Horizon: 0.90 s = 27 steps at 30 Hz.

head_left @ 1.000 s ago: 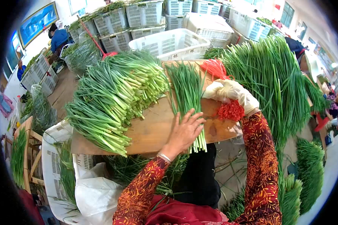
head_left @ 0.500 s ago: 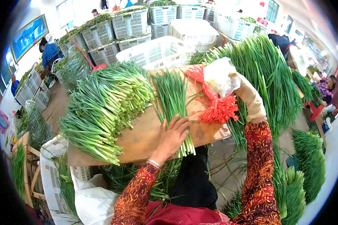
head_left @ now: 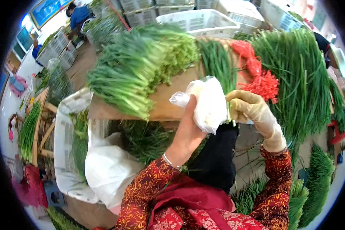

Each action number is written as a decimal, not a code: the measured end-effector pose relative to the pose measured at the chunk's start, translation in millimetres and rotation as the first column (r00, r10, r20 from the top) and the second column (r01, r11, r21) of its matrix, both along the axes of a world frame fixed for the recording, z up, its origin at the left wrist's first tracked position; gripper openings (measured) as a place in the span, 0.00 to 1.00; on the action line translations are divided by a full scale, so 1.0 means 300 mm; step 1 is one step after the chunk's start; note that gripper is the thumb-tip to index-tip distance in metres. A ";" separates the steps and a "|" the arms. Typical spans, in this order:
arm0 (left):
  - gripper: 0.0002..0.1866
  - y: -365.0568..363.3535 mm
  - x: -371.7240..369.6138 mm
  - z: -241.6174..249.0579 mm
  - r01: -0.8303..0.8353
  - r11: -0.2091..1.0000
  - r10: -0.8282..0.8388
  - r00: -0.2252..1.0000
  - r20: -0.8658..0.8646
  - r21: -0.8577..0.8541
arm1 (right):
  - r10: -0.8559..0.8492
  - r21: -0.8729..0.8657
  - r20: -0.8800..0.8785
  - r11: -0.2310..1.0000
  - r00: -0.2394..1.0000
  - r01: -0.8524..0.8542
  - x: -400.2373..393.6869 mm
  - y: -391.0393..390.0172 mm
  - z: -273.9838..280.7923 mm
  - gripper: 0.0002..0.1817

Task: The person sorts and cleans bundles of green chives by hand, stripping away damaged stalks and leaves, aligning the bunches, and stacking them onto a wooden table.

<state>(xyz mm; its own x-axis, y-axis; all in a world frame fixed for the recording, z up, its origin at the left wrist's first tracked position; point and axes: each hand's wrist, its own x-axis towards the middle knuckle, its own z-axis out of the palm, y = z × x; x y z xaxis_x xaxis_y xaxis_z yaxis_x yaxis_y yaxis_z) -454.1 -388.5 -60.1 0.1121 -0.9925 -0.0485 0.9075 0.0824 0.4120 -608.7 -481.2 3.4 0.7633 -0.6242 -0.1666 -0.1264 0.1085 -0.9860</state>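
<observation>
My bare left hand (head_left: 184,140), with a bracelet at the wrist, is closed around a bunched white plastic bag (head_left: 210,105). The bag covers the lower end of a small bundle of garlic chives (head_left: 217,63) lying on the wooden board (head_left: 170,94). My right hand (head_left: 258,117), in a pale glove, has its fingers curled together at the bag's right side, by the chive stems. What they pinch is hidden. Red plastic ties (head_left: 262,86) lie on the board beyond the right hand.
A large pile of chives (head_left: 138,69) covers the board's left, and another heap (head_left: 295,76) stands at the right. White crates (head_left: 199,21) line the back. A crate (head_left: 71,142) and a white sack (head_left: 107,165) sit below the board. A person in blue (head_left: 80,17) sits far left.
The white bag has come from above the red ties, at my right hand, into my left hand. My left hand has left the chive stems. My right hand has moved down toward me.
</observation>
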 end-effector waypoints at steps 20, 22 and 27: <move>0.27 0.201 0.052 -0.249 0.309 0.939 -0.320 0.946 -0.053 -0.149 | -0.047 -0.123 0.056 0.991 0.997 0.053 0.269 0.143 -0.037 0.15; 0.38 0.206 0.025 -0.201 0.205 0.975 -0.212 0.974 0.080 0.081 | -0.065 -0.171 -0.006 0.983 0.998 0.063 0.271 0.140 -0.039 0.15; 0.43 0.235 0.027 -0.250 0.307 0.951 -0.308 0.952 -0.006 -0.026 | -0.111 -0.347 0.074 0.929 0.991 0.130 0.255 0.104 -0.031 0.13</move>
